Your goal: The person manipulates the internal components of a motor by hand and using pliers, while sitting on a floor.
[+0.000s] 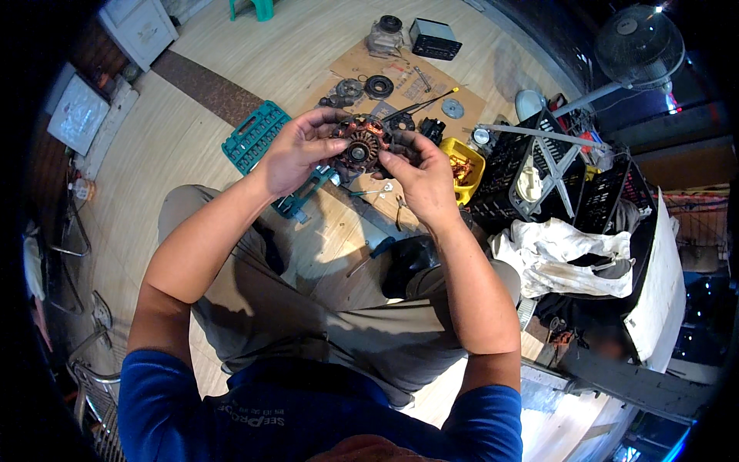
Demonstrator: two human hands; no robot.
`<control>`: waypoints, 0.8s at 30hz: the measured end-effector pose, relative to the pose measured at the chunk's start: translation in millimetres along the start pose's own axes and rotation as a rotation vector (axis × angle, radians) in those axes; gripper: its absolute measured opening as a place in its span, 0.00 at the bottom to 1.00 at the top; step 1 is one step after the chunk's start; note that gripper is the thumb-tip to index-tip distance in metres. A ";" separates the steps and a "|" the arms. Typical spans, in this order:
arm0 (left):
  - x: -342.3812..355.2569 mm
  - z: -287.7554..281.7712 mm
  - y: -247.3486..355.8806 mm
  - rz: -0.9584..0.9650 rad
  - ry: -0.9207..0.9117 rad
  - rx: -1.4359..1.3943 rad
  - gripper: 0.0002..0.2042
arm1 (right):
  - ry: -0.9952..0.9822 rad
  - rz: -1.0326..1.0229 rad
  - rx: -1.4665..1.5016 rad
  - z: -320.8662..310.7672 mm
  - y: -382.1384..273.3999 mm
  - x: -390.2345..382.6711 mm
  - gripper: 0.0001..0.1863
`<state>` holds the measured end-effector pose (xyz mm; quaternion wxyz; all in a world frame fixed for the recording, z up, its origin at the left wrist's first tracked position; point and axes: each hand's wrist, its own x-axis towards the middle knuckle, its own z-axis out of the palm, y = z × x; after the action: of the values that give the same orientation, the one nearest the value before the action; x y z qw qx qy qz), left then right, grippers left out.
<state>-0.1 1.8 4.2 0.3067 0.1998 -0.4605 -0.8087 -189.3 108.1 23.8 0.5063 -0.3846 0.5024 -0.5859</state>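
While both forearms stretch up from the lower edge of the frame, the two hands meet just above its centre on one round part (359, 144), dark metal with copper windings and a ring of slots about its hub. From where I stand, the left hand (302, 150) grips it from the left, thumb laid across the near face, fingers bent over the far edge. The right hand (422, 175) has it from the right, thumb tip pressed near the lower rim and fingers curled behind; neither hand is spread wide, each being closed only as far as the part's thickness lets it. The part is held up off the floor, its slotted face toward the wearer. Behind it, toward the upper centre, cardboard (346, 65) carries a black pulley (379, 87) and other loose pieces, with a boxy radio (435, 40) at the top. Left of the hands a teal socket case (258, 137) lies open; just right of the right hand sits a yellow tub (480, 173) with copper-coloured bits inside. Below the hands, pliers (399, 212) lie on the floor. Farther right I see a black crate (499, 189), a stained white cloth (560, 254) and, upper right, a fan (637, 48).
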 end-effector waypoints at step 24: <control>0.0 5.1 -7.1 -0.002 -0.099 -0.163 0.30 | 0.021 -0.002 0.047 9.8 5.4 1.3 0.15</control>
<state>-5.4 7.7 0.6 0.2978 0.1343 -0.4075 -0.8528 -179.0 105.0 20.4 0.5092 -0.3668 0.4933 -0.6024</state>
